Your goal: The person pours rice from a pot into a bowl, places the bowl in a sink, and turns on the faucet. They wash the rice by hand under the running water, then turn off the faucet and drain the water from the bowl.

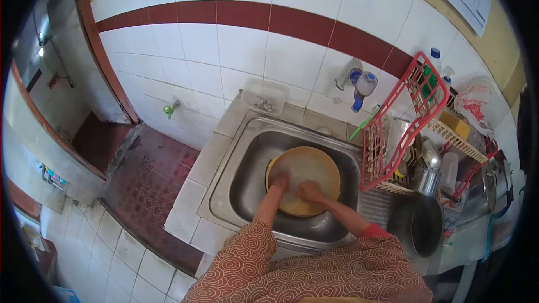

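Note:
A round yellow basin point(331, 164) sits inside the stainless steel sink point(247, 165). Cloudy water point(306, 163) fills much of it. My left hand point(280, 180) reaches down into the left side of the basin, its fingers hidden by the murky water. Over on the right, my right hand point(310, 191) is curled closed at the water's surface; whatever it grips, if anything, cannot be made out. The two hands are a short way apart.
A blue-grey tap point(362, 87) projects from the tiled wall behind the sink. On the right stand a red plastic rack point(368, 157), a cream dish rack point(457, 140) with metal cups, and a dark pan point(426, 224). A clear tray point(264, 96) rests at the sink's back left corner.

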### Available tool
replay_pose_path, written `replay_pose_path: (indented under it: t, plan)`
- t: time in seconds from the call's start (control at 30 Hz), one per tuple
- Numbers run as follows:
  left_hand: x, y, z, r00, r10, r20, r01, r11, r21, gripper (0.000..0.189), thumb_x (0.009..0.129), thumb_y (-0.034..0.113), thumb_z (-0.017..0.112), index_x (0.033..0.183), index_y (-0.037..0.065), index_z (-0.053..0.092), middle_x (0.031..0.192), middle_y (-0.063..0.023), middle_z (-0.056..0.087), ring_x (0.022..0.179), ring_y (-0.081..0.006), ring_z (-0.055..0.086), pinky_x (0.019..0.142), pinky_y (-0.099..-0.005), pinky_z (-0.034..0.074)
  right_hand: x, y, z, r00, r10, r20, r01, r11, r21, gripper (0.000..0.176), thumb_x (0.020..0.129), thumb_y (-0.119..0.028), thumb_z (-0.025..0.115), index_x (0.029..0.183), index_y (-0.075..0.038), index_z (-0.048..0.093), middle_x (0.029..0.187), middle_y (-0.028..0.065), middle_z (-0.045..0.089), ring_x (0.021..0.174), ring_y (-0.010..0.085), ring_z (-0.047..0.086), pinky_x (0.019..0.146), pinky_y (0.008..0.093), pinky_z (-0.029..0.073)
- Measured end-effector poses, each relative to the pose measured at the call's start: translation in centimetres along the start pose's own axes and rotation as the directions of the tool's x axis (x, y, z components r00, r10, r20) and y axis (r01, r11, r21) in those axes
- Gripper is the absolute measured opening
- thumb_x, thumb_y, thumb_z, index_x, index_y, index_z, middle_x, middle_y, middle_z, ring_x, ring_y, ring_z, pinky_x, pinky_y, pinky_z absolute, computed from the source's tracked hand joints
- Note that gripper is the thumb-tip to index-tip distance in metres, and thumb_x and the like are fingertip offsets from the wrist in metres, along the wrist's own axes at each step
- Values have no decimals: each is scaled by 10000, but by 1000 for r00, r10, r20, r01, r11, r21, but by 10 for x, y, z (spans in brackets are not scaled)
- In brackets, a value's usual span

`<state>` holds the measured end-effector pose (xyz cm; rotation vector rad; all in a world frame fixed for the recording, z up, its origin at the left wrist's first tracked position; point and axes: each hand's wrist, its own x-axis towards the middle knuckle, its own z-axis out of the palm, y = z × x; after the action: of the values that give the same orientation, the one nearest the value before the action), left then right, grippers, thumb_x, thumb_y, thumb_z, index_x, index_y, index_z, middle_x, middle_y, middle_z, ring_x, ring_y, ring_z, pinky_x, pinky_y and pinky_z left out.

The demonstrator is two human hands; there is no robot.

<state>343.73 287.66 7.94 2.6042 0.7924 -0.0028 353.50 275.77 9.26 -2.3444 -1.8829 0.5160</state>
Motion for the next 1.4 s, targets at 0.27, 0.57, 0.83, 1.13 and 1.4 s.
replay_pose_path:
  t: [0.27, 0.57, 0.83, 1.13, 1.4]
  plan:
    - [1, -4, 10, 985, 54, 162, -80, 984, 160, 221, 755, 147, 490, 917, 76, 622, 979, -116, 593, 908, -257, 571, 764, -381, 458, 24, 32, -4, 976, 218, 5, -206, 930, -303, 255, 745, -129, 449, 946, -10, 552, 996, 190, 539, 928, 300, 521, 814, 408, 391]
    - [26, -12, 71, 932, -95, 349, -61, 910, 410, 245, 776, 189, 499, 969, 93, 617, 1054, -70, 573, 943, -198, 561, 729, -332, 465, 26, 93, 121, 993, 57, 107, -22, 954, -297, 320, 709, -60, 443, 974, 80, 555, 1079, 267, 488, 1065, 340, 441, 938, 425, 300]
    - [27, -10, 103, 891, -138, 432, 2, 954, 300, 263, 778, 218, 493, 973, 89, 612, 1044, -72, 576, 925, -196, 564, 727, -328, 461, 46, 79, 139, 911, 112, 398, -51, 986, -162, 300, 758, -163, 471, 1008, -22, 556, 1009, 203, 548, 856, 305, 545, 732, 411, 412]
    - [23, -14, 79, 845, -102, 525, 247, 945, -214, 316, 779, 272, 454, 957, 50, 592, 998, -120, 575, 885, -238, 559, 731, -356, 442, 17, -26, 31, 718, 531, 451, -613, 175, 771, 311, 738, -201, 539, 991, -20, 540, 845, 108, 579, 736, 263, 551, 589, 405, 434]
    - [43, -15, 75, 944, -159, 290, 252, 915, -317, 397, 773, 333, 423, 917, 3, 591, 947, -181, 581, 857, -297, 564, 752, -385, 423, 22, -9, 20, 796, 577, 182, -283, 88, 955, 309, 745, -167, 482, 987, 21, 525, 881, 150, 573, 744, 264, 569, 664, 431, 433]
